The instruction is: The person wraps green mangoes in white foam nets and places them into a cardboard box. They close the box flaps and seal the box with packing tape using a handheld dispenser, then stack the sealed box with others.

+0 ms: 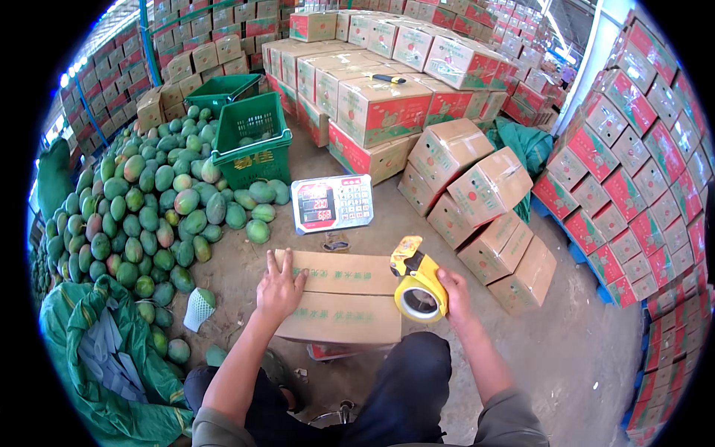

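Observation:
Before me stands a cardboard carton [341, 313] with its two top flaps folded down and a seam running between them. Green printed writing marks both flaps. My left hand [282, 288] presses on the carton's top near its left end, fingers spread. In my right hand [455, 296] is a yellow tape dispenser [422, 285] with a roll of tape, held at the carton's right end. Whether tape touches the carton there I cannot tell. A digital scale display [334, 202] with lit red figures stands just beyond the carton.
A large heap of green mangoes [162, 195] covers the floor at left, beside green plastic crates [254, 159]. A green woven sack [61, 335] lies front left. Taped cartons [491, 195] stand at right; a yellow-and-black utility knife [388, 79] rests on stacked boxes. Pallet stacks [631, 167] rise far right.

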The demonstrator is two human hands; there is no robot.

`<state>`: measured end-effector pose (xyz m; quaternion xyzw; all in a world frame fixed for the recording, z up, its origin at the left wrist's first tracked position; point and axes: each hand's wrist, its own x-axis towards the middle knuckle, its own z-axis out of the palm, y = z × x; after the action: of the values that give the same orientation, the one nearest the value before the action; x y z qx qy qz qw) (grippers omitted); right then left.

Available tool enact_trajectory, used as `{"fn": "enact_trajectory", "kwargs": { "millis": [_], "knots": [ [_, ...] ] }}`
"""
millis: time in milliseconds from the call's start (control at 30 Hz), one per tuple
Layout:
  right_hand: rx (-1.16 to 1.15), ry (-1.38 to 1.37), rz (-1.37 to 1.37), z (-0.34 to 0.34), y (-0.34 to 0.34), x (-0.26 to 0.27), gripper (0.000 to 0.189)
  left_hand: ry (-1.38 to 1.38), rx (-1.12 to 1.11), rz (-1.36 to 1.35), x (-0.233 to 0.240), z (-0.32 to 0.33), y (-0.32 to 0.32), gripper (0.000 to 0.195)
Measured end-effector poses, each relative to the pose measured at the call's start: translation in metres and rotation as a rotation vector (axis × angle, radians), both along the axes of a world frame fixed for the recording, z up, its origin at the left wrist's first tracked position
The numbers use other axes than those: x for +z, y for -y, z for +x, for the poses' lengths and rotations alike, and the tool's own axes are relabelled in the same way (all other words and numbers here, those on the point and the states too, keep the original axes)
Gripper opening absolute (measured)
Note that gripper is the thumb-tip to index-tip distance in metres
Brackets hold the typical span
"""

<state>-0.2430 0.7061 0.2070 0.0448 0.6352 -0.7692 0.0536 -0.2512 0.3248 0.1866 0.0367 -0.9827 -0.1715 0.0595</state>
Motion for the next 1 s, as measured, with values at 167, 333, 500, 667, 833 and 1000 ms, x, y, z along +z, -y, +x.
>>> {"fn": "enact_trajectory", "kwargs": {
  "millis": [167,333,500,667,833,1000],
  "knots": [
    [0.269,-0.298,-0.06,-0.013,0.071,0.04,0.045,0.042,0.017,0.035,0.004,0.007,0.006,0.07],
    [0.474,-0.409,0.473,-0.038,0.102,-0.005,0.046,-0.14,-0.014,-0.253,0.001,0.005,0.008,0.069],
    [0.489,-0.451,0.551,-0.042,0.099,0.012,0.048,0.247,0.082,0.818,0.037,-0.003,-0.011,0.055],
    [0.562,-0.414,0.654,-0.042,0.109,0.027,0.051,0.631,0.166,1.828,0.037,0.012,-0.025,0.041],
    [0.765,-0.352,0.945,-0.046,0.131,0.07,0.062,0.501,0.39,2.113,0.021,0.013,-0.014,0.026],
    [0.883,-0.038,1.379,-0.073,0.117,0.089,0.07,-0.172,0.774,1.984,0.008,0.005,0.141,0.016]
  ]
}}
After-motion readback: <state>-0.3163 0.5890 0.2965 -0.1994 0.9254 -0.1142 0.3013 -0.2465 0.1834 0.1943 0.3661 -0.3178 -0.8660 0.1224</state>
